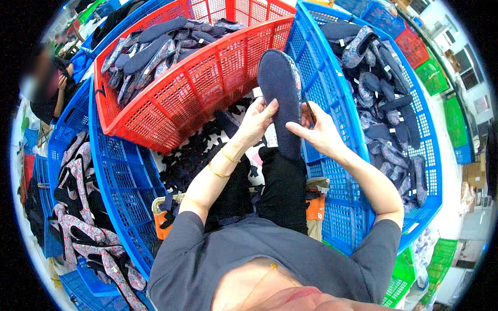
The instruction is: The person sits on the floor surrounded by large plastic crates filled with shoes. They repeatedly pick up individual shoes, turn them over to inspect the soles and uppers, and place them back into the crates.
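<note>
A slipper (277, 80) with a dark navy sole and a floral side stands lengthwise over my lap, sole facing me. My left hand (257, 123) is closed on its left edge, thumb laid across the sole. On the other side, my right hand (322, 135) has its thumb by the sole's lower right edge. Its curled fingers hold a thin dark tool (310, 111), pointing up along the slipper's floral side. The tool's kind is not clear, since the fingers cover most of it.
Ahead stands a red crate (192, 85) holding several slippers. A blue crate (399, 215) with more slippers is at my right. Floral pieces (85, 228) fill a blue crate on the left. Dark scraps (189, 166) lie below my hands. Another person (49, 88) sits at far left.
</note>
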`<state>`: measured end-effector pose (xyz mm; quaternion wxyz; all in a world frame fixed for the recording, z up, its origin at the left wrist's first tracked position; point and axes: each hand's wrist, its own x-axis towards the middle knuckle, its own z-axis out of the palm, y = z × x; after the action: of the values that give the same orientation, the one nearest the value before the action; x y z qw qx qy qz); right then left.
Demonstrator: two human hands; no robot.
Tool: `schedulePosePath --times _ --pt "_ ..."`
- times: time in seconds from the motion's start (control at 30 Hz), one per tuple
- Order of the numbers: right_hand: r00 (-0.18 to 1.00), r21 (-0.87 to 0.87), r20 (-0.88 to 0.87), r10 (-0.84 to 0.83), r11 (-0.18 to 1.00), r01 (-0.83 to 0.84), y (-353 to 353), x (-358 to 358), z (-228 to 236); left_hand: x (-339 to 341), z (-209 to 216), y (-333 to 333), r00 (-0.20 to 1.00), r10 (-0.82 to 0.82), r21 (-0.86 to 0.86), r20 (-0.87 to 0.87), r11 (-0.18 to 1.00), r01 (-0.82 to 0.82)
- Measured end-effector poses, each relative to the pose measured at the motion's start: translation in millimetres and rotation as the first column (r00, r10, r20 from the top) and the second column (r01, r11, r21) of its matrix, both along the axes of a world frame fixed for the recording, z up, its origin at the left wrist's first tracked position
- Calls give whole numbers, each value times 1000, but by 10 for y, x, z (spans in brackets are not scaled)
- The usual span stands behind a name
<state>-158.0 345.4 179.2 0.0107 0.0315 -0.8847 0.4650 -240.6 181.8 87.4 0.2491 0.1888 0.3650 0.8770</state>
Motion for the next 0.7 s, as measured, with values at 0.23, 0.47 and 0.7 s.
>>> schedulePosePath --times 0.23,0.47,0.7 --pt "982 -159 -170 -79 986 51 158 -63 -18 39 17 -158 979 -134 78 150 989 124" --pt "932 -87 -352 -92 994 66 113 -33 62 74 -134 -107 969 -192 27 158 981 190" --pt "894 -5 -446 -48 999 50 152 -43 127 144 -58 -98 973 -187 -44 133 980 194"
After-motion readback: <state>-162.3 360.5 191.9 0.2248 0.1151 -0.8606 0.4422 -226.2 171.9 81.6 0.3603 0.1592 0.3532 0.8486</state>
